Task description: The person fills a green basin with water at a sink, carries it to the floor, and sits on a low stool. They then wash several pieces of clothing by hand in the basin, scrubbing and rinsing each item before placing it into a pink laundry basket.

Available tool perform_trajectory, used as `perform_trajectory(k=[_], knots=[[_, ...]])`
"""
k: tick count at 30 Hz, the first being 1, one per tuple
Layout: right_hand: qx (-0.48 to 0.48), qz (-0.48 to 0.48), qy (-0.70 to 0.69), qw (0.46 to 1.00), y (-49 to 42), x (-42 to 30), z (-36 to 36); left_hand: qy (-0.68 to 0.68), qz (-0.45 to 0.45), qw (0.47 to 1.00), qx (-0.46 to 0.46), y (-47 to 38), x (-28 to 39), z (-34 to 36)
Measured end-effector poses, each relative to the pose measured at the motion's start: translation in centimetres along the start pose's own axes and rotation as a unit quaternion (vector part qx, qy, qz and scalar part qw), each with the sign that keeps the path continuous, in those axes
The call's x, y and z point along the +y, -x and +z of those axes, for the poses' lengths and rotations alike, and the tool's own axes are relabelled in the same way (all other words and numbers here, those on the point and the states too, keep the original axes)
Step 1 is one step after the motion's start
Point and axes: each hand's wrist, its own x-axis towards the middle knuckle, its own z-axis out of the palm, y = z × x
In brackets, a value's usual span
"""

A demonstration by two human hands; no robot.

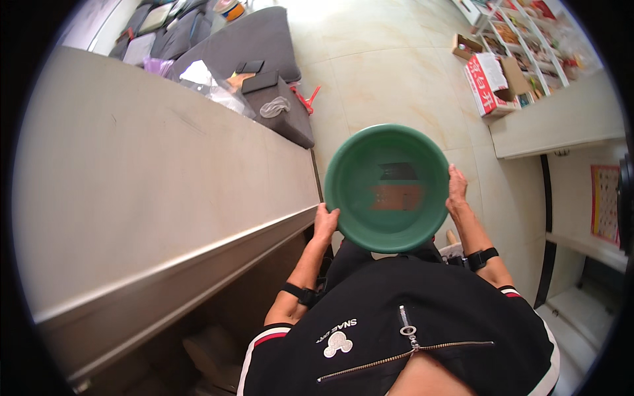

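A round green plastic basin [386,230] is held out in front of my body, above the tiled floor. Its left rim is gripped by my left hand [327,221], thumb on top. On the opposite side, my right hand [456,187] holds the right rim. Inside, a dark patch and an orange-brown patch [396,198] show on the bottom; whether they are prints or flat objects I cannot tell. The fingers under the rim are hidden on both sides.
A tall pale partition [173,173] runs close along my left. Beyond it stands a grey sofa [247,44] with phones, a cloth and plastic bags. At the right are a white cabinet [559,119], an open cardboard box [488,84] and loaded shelves [530,39]. Pale tiles [396,84] extend ahead.
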Motion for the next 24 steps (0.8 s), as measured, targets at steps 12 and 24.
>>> perform_trajectory(k=[12, 24], knots=[[-0.242, 0.136, 0.195, 0.941, -3.5, 4.4, 5.8, 0.209, -0.261, 0.924, 0.186, 12.9, -5.1, 5.8], [-0.2, 0.28, 0.235, 0.909, 0.2, 18.1, -3.5, 0.212, -0.35, 0.901, 0.149, 17.9, -24.4, 12.1]])
